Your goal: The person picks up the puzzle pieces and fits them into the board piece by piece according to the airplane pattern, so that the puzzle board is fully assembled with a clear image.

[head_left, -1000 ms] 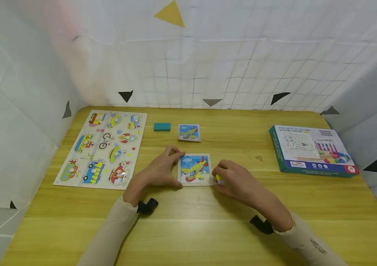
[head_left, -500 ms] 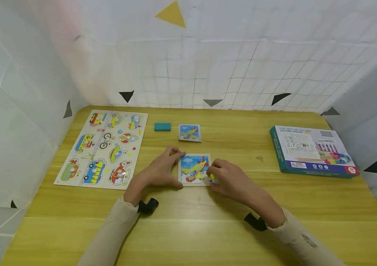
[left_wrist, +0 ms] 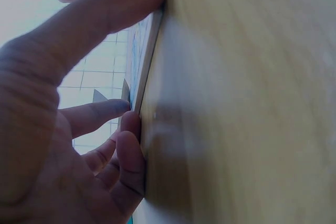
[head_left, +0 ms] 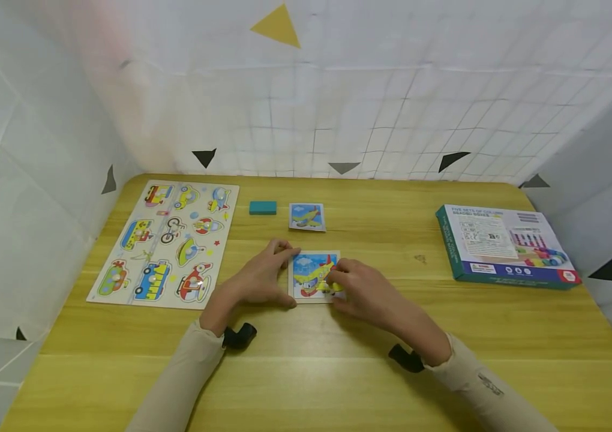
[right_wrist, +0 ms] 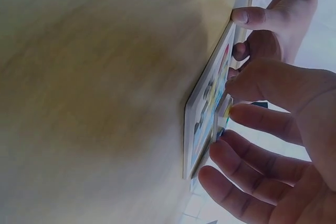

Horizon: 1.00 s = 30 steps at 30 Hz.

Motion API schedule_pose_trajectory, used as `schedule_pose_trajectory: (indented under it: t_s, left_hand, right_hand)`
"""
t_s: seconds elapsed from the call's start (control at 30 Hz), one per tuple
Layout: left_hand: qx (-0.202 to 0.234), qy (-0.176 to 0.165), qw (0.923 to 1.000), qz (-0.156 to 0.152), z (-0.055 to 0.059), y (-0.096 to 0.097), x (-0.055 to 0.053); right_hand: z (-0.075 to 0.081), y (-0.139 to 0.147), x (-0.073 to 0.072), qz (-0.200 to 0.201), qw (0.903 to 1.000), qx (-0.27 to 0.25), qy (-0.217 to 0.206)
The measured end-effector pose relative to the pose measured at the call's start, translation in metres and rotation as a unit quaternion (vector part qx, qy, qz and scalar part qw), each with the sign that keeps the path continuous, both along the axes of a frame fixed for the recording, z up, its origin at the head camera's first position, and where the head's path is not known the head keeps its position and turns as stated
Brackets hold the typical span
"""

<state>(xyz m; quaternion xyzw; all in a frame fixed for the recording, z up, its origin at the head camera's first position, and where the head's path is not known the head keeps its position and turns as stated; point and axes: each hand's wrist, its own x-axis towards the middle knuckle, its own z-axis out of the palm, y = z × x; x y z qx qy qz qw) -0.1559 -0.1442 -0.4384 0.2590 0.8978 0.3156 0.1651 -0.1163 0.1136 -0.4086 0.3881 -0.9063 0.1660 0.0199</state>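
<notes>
A square jigsaw puzzle board [head_left: 311, 255] with a yellow airplane picture lies flat on the table. Along its left edge my left hand [head_left: 260, 277] holds it, thumb at the near corner and index finger at the far one. The remaining left fingers curl down on the tabletop in the left wrist view. Over the near right part of the board, my right hand [head_left: 368, 291] pinches a puzzle piece [right_wrist: 222, 116] between thumb and fingers. The right wrist view shows this piece tilted just above the board, which has a bare spot beneath; the fingers partly cover it.
Beyond the board lie an airplane picture card [head_left: 307, 216] and a teal block [head_left: 263, 207]. A vehicle peg puzzle [head_left: 168, 243] takes up the left side of the wooden table [head_left: 317, 384]. To the right sits a beaded toy box [head_left: 508, 245]. White cloth hangs behind.
My right hand has carried the puzzle piece leftward from beside the board to above its near right part. My left hand has stayed at the left edge.
</notes>
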Motion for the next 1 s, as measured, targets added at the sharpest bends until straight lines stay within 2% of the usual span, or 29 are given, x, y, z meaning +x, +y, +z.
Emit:
schedule_pose_trajectory:
  t_s: [0.5,0.77,1.0]
  left_hand:
    - [0.008,0.000,1.0000,0.002,0.000,0.000,0.000]
    - [0.003,-0.004,1.0000,0.003,0.001,0.000,0.000]
    - [0.003,0.001,1.0000,0.001,0.001,0.000,0.000]
  right_hand:
    - [-0.004,-0.010,-0.005,-0.016,0.9991,0.035,-0.016]
    - [-0.001,-0.012,-0.007,-0.028,0.9971,0.052,-0.047]
    - [-0.001,-0.012,-0.008,-0.025,0.9970,0.057,-0.046]
